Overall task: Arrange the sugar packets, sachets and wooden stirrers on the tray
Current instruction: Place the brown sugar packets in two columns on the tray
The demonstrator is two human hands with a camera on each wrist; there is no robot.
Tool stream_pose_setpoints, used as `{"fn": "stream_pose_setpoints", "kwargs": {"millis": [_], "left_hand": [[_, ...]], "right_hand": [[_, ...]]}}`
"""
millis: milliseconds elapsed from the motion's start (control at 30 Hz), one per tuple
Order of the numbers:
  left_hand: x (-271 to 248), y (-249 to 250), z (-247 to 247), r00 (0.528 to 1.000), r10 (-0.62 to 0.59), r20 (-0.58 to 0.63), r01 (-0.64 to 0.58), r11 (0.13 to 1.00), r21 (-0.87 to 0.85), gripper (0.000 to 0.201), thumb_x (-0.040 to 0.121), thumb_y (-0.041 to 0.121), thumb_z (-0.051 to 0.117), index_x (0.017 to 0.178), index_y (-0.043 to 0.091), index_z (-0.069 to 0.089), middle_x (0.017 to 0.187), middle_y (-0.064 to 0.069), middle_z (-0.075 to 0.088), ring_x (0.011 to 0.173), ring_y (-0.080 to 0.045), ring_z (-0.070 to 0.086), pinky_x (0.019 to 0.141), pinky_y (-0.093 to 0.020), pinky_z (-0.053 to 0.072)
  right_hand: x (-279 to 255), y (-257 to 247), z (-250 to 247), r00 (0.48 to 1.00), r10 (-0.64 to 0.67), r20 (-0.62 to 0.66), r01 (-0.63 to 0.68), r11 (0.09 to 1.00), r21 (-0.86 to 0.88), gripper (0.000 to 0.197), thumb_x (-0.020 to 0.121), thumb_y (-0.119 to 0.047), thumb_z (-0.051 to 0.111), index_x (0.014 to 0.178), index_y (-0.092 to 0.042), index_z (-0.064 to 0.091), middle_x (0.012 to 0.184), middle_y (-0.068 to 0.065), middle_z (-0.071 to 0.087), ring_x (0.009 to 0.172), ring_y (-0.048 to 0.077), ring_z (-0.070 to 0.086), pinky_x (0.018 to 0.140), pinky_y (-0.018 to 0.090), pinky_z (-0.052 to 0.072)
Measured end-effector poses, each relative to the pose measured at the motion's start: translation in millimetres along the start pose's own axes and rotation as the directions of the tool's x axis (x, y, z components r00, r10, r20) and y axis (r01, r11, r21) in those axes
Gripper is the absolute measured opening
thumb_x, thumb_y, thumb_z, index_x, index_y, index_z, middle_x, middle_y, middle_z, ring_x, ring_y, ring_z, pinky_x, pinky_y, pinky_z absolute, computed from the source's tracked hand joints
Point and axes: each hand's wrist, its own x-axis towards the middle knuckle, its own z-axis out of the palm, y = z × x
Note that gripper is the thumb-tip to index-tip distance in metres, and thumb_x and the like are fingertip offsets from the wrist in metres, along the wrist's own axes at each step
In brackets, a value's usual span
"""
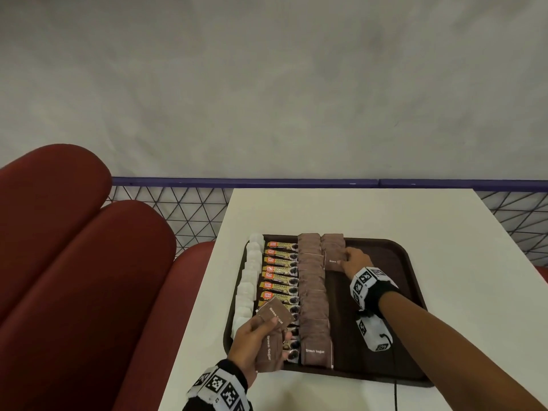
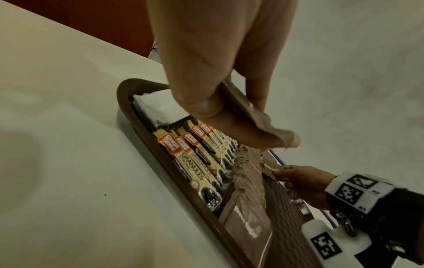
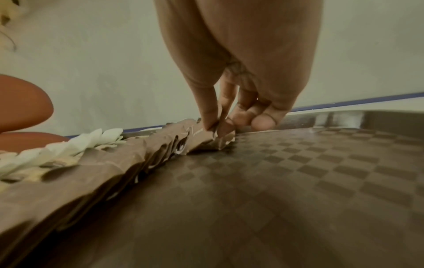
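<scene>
A dark brown tray (image 1: 394,256) lies on the white table (image 1: 355,209). On it run rows of white sachets (image 1: 247,280), yellow granules sachets (image 1: 280,277) and brown sugar packets (image 1: 314,292). A short second row of brown packets (image 1: 332,244) starts at the tray's far end. My right hand (image 1: 354,261) pinches the nearest brown sugar packet (image 1: 334,262) of that short row, down on the tray. My left hand (image 1: 258,339) holds a small stack of brown sugar packets (image 1: 271,330) above the tray's near left corner. No wooden stirrers are in view.
Red padded seats (image 1: 74,262) stand left of the table. A wire mesh fence with a blue rail (image 1: 267,183) runs behind it. The tray's right half (image 1: 385,330) is bare. A black cable (image 1: 395,393) hangs over the table's near edge.
</scene>
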Motion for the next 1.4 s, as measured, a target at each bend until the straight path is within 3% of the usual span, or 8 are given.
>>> {"fn": "stream_pose_setpoints", "kwargs": {"millis": [133,267,500,833,1067,1200,1300,1400], "left_hand": [[3,1,-4,1.0,0.0,-0.013,-0.001,1.0,-0.011,0.026,0.087,0.01,0.062,0.112,0.005,0.06,0.088,-0.02,0.072,0.067,-0.026,0.067,0.046,-0.03,0.05],[5,2,-7,1.0,-0.007,-0.004,0.006,0.999,-0.034,0.026,0.088,0.011,0.061,0.113,0.006,0.061,0.09,-0.021,0.07,0.068,-0.027,0.066,0.047,-0.031,0.05],[6,3,-6,1.0,-0.005,0.026,0.006,0.999,-0.036,0.026,0.093,0.008,0.049,0.116,-0.001,0.058,0.091,-0.025,0.066,0.067,-0.028,0.065,0.047,-0.031,0.049],[0,2,4,1.0,0.014,-0.028,-0.013,1.0,0.025,0.027,0.087,0.012,0.063,0.113,0.005,0.062,0.082,-0.023,0.067,0.052,-0.023,0.062,0.047,-0.029,0.051],[-6,-3,15,0.998,0.051,-0.046,-0.05,0.999,0.013,0.032,0.083,0.012,0.067,0.113,0.002,0.059,0.081,-0.023,0.067,0.054,-0.025,0.061,0.049,-0.029,0.052],[-12,-4,23,0.998,0.064,-0.027,-0.064,0.998,-0.001,0.022,0.084,0.011,0.065,0.104,0.004,0.06,0.076,-0.021,0.066,0.049,-0.022,0.061,0.047,-0.028,0.052],[-15,-7,28,0.998,0.056,-0.029,-0.057,0.998,-0.02,0.025,0.086,0.011,0.064,0.109,0.004,0.057,0.075,-0.018,0.066,0.051,-0.02,0.063,0.048,-0.028,0.053],[-15,-9,31,0.999,0.044,-0.02,-0.044,0.999,-0.011,0.029,0.087,0.013,0.063,0.113,0.001,0.057,0.076,-0.018,0.064,0.055,-0.02,0.063,0.049,-0.029,0.053]], "right_hand": [[5,-3,6,0.999,0.017,-0.033,-0.021,0.989,-0.146,0.034,0.089,-0.021,0.056,0.119,-0.01,0.047,0.121,0.021,0.048,0.109,0.039,0.052,0.092,0.039,0.045],[6,-2,11,0.994,-0.048,-0.097,0.023,0.969,-0.246,0.033,0.088,-0.023,0.058,0.113,-0.005,0.047,0.118,0.02,0.054,0.114,0.036,0.046,0.093,0.039,0.041],[7,1,13,0.964,-0.143,-0.225,0.08,0.961,-0.267,0.041,0.084,-0.022,0.063,0.118,-0.007,0.046,0.123,0.015,0.05,0.117,0.031,0.041,0.093,0.039,0.04],[-19,-2,2,0.924,-0.306,-0.228,0.257,0.941,-0.222,0.038,0.087,-0.025,0.058,0.119,-0.007,0.047,0.12,0.013,0.049,0.115,0.03,0.038,0.095,0.037,0.036],[-61,-12,1,0.829,-0.558,0.025,0.556,0.829,0.054,0.018,0.089,-0.026,0.057,0.101,-0.012,0.057,0.096,0.002,0.054,0.1,0.018,0.046,0.08,0.021,0.036],[-95,-22,0,0.79,-0.555,0.26,0.502,0.829,0.246,0.021,0.091,-0.027,0.056,0.097,-0.008,0.06,0.088,-0.003,0.057,0.081,0.008,0.052,0.066,0.005,0.039],[-111,-21,3,0.774,-0.482,0.41,0.486,0.868,0.104,0.029,0.089,-0.04,0.055,0.093,-0.012,0.057,0.086,-0.004,0.054,0.079,0.008,0.049,0.065,0.012,0.037],[-117,-17,7,0.737,-0.467,0.488,0.51,0.859,0.052,0.028,0.087,-0.038,0.06,0.083,-0.011,0.055,0.085,0.001,0.052,0.068,0.005,0.045,0.06,0.015,0.033]]}}
